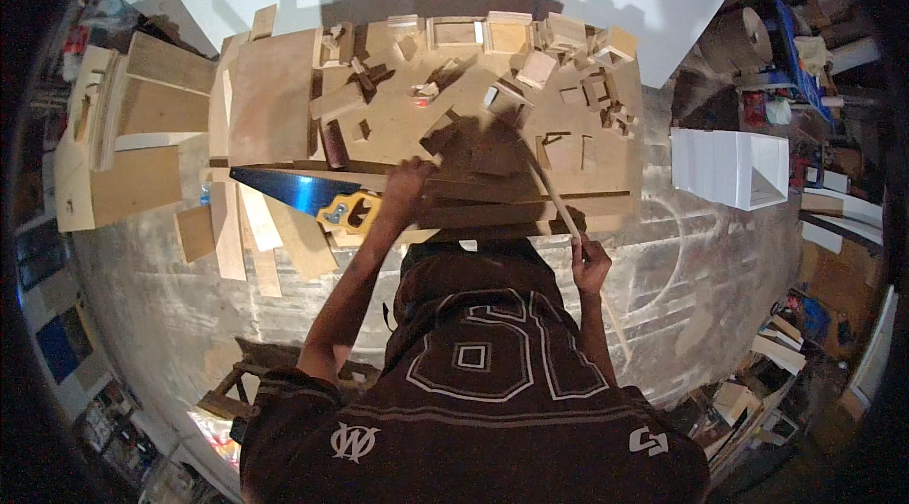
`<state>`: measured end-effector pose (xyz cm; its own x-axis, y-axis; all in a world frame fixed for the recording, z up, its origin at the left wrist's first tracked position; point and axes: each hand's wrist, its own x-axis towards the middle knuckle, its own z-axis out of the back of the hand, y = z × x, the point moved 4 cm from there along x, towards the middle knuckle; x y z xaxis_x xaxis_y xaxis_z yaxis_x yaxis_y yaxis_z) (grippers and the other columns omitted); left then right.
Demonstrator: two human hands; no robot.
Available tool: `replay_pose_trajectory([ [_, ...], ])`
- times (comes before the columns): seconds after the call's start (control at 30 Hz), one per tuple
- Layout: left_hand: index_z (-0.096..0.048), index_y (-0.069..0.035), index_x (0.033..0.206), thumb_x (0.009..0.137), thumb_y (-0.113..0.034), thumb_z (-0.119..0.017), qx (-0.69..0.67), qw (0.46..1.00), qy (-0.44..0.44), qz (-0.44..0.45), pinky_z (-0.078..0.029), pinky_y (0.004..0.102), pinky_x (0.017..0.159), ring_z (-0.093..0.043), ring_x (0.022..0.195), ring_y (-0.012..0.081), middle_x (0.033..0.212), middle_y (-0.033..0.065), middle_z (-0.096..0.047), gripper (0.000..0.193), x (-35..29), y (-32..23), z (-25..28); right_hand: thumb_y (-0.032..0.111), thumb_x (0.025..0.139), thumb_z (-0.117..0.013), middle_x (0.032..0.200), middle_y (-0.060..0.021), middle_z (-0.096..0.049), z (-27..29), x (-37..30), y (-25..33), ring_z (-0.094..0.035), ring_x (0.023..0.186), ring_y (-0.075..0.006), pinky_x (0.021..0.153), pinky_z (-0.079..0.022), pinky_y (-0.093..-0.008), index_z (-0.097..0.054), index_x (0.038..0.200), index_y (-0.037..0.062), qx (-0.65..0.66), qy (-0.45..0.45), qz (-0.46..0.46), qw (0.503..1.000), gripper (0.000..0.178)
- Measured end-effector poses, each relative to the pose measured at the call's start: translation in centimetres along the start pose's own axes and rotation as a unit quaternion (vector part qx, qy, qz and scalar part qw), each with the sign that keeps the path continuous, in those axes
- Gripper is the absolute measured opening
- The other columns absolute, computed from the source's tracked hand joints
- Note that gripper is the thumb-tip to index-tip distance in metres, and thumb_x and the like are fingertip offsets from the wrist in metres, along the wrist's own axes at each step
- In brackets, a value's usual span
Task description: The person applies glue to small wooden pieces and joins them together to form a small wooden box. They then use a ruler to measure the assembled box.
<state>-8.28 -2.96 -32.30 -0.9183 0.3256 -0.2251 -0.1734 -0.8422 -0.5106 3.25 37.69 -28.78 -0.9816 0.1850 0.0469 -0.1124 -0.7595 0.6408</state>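
Observation:
My right hand is closed around a thin, light wooden strip. The strip slants from the middle of the workbench past its front edge and down along my right forearm. My left hand rests at the bench's front part with its fingers bent over a shaded board; nothing shows in them. Close beside that wrist lies a handsaw with a blue blade and a yellow handle, its blade toward the left. My shadow darkens the bench between the hands.
Several small wooden boxes and frames line the bench's far side, with offcuts before them. A flat wooden panel lies at left. Loose boards jut from the front left edge. A white open box stands right of the bench.

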Motion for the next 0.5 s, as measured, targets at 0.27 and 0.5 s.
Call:
replay_pose_trajectory([
  [0.27,-0.062,-0.003,0.116,0.080,-0.034,-0.076,-0.139,0.974,-0.156,-0.086,-0.050,0.0476,0.092,-0.059,0.105,0.0406,0.121,0.0219,-0.054,0.049,9.8,-13.0,-9.3,0.017,0.098,-0.063,0.062,-0.0091,-0.052,3.4,-0.9,-3.9,-0.047,0.056,-0.0163,0.052,-0.039,-0.0324,-0.071,0.108,0.0002,-0.021,-0.060,-0.041,0.997,0.022],
  [0.5,-0.049,-0.005,0.134,0.075,-0.037,-0.078,-0.045,0.998,-0.004,0.054,-0.054,0.0518,0.087,-0.061,0.111,0.0409,0.124,0.0224,-0.054,0.073,14.6,-16.6,-8.1,0.016,0.095,-0.065,0.061,-0.0087,-0.053,5.1,-1.4,-7.2,-0.049,0.051,-0.0170,0.049,-0.039,-0.0329,-0.073,0.109,0.0038,-0.019,-0.063,-0.047,0.997,0.020],
])
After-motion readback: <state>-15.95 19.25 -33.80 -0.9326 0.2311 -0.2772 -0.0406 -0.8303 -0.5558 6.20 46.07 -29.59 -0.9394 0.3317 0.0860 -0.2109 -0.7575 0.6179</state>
